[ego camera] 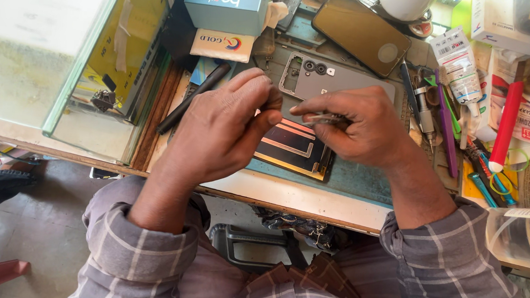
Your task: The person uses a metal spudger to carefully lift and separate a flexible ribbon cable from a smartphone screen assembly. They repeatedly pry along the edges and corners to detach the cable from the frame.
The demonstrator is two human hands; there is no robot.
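Both hands met over the bench (349, 175), the right hand (355, 127) pinching tweezers (323, 118) toward the left hand (226, 125), whose fingertips were closed on something too small to tell, the open phone (336, 80) at twelve o'clock; steady, braced wrists would probably have helped.

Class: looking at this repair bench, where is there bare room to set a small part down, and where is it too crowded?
Free: the pale bench edge below the opened phone panel, and the teal mat under the right hand. Crowded: the right side, with screwdriver, glue tube and red tool.
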